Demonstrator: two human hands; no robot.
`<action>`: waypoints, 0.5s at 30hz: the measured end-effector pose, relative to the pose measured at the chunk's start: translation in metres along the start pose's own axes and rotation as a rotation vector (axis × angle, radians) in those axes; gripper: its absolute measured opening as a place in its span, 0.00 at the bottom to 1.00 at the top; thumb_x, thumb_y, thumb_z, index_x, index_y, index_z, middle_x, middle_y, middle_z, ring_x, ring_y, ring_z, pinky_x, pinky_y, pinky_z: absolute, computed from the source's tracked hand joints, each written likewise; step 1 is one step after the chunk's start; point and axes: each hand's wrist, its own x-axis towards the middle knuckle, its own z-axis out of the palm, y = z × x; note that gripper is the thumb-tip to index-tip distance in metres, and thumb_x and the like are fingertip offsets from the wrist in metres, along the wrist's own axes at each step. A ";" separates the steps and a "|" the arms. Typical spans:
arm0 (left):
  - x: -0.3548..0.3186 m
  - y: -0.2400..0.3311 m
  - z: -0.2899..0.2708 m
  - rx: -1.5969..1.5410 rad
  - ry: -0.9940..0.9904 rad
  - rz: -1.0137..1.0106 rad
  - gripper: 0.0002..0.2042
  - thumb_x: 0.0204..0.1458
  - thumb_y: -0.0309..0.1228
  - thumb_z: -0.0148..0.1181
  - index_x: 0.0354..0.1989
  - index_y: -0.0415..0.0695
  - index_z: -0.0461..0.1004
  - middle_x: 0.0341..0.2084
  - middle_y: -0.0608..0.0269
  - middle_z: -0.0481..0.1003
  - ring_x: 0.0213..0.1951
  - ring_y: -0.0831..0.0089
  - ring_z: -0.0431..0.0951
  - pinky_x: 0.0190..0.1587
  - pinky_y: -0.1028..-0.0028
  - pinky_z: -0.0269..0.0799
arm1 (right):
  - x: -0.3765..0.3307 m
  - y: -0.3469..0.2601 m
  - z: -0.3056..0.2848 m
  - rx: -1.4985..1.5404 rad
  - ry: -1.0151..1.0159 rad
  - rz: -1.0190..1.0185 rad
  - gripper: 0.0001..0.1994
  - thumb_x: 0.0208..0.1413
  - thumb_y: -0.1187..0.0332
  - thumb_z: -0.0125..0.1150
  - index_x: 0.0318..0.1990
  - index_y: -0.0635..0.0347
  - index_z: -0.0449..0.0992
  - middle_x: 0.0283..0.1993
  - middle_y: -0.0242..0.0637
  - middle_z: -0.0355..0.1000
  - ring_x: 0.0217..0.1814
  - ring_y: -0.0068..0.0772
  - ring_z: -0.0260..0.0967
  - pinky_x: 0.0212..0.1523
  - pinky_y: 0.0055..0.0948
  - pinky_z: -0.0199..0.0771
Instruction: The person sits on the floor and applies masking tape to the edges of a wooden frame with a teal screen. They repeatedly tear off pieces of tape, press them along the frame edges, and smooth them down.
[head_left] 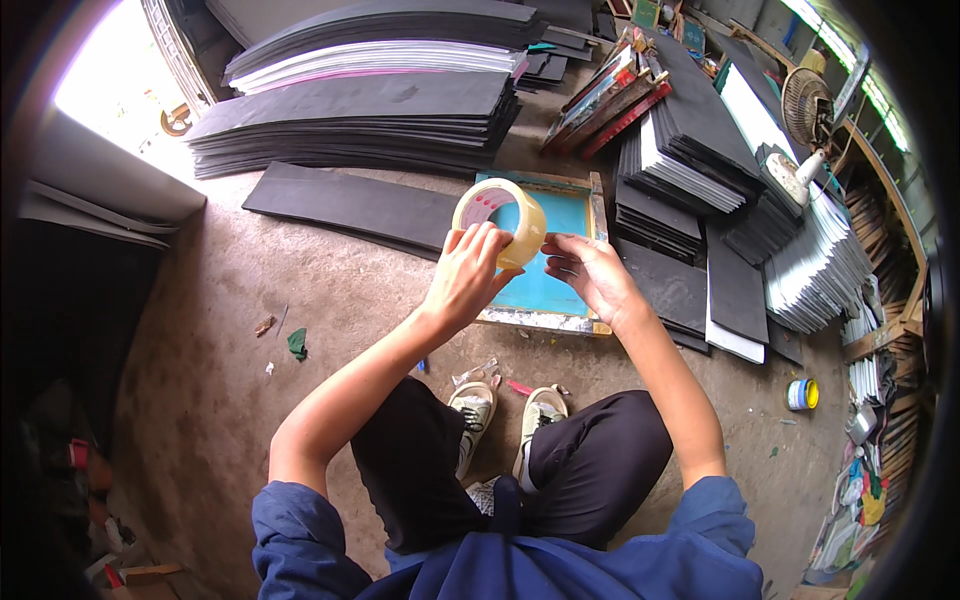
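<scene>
My left hand [468, 268] is closed around the lower left side of a wide roll of clear yellowish packing tape [532, 222], its fingers reaching into the core. At the roll's right edge, my right hand [592, 274] has its fingers bent together at the tips. Whether a loose end of tape lies between them is too small to make out. Below both hands, a wooden frame with a blue mesh panel [545, 293] rests on the floor, partly hidden by the hands and the roll.
Stacks of black sheets [350, 115] lie ahead, and more black and white sheets [690, 130] stand to the right. Colour-stained frames [610, 95] lean behind the mesh frame. A fan [805, 110] and a small yellow-topped can [802, 394] are at right. Green scrap [297, 343] lies at left.
</scene>
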 end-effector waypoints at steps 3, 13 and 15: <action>0.000 0.000 -0.001 0.011 0.008 -0.005 0.21 0.40 0.35 0.65 0.39 0.40 0.63 0.32 0.57 0.68 0.39 0.62 0.69 0.44 0.65 0.59 | -0.002 -0.001 0.002 -0.056 0.011 -0.029 0.11 0.54 0.70 0.54 0.41 0.68 0.72 0.38 0.38 0.71 0.37 0.25 0.68 0.43 0.25 0.68; -0.001 0.001 0.001 -0.010 -0.020 -0.043 0.22 0.40 0.36 0.65 0.40 0.40 0.62 0.33 0.56 0.68 0.39 0.62 0.69 0.45 0.66 0.59 | 0.000 0.003 0.010 -0.529 0.142 -0.264 0.08 0.49 0.68 0.62 0.34 0.63 0.74 0.34 0.33 0.73 0.38 0.22 0.68 0.42 0.23 0.67; 0.000 0.003 0.005 -0.020 -0.054 -0.075 0.23 0.40 0.36 0.65 0.41 0.40 0.62 0.35 0.54 0.68 0.41 0.61 0.69 0.47 0.65 0.58 | 0.001 0.003 0.009 -0.675 0.177 -0.349 0.07 0.49 0.68 0.63 0.32 0.61 0.75 0.34 0.32 0.73 0.36 0.22 0.68 0.41 0.23 0.66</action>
